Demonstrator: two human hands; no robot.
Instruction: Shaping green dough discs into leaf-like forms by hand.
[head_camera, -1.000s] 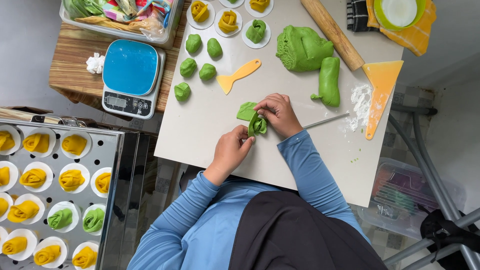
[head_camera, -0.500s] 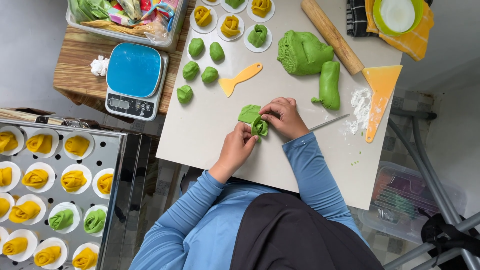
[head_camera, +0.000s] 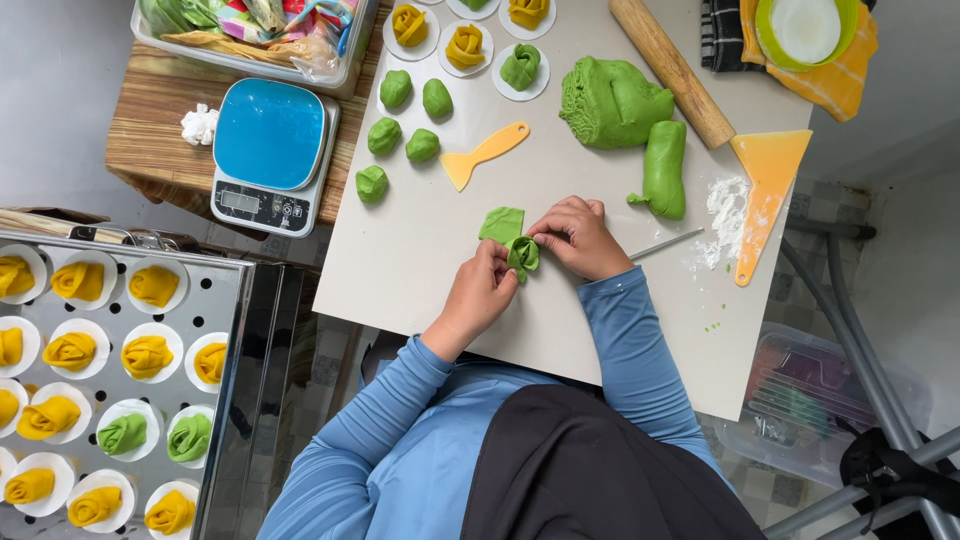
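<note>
Two hands meet over the middle of the pale worktop (head_camera: 420, 250): the left hand (head_camera: 478, 298) and the right hand (head_camera: 580, 238) both pinch a small rolled piece of green dough (head_camera: 523, 254), whose flat tail lies on the board just beyond the fingers. Bare board stretches between the hands and the near edge, and more open surface lies to the left, toward the worktop's left edge. Five green dough balls (head_camera: 400, 125) sit grouped beyond that, next to a yellow plastic scraper (head_camera: 483, 154). A big lump of green dough (head_camera: 610, 100) and a green dough log (head_camera: 664, 168) lie further right, with a wooden rolling pin (head_camera: 672, 70) angled beside them. A larger orange scraper (head_camera: 762, 195) lies near the right edge, touching a patch of white flour (head_camera: 722, 208). A blue kitchen scale (head_camera: 270, 152) sits on a wooden stool, off the worktop's left edge. Lower left, a perforated metal tray (head_camera: 235, 300) holds yellow and green shaped rolls on white paper rounds.
</note>
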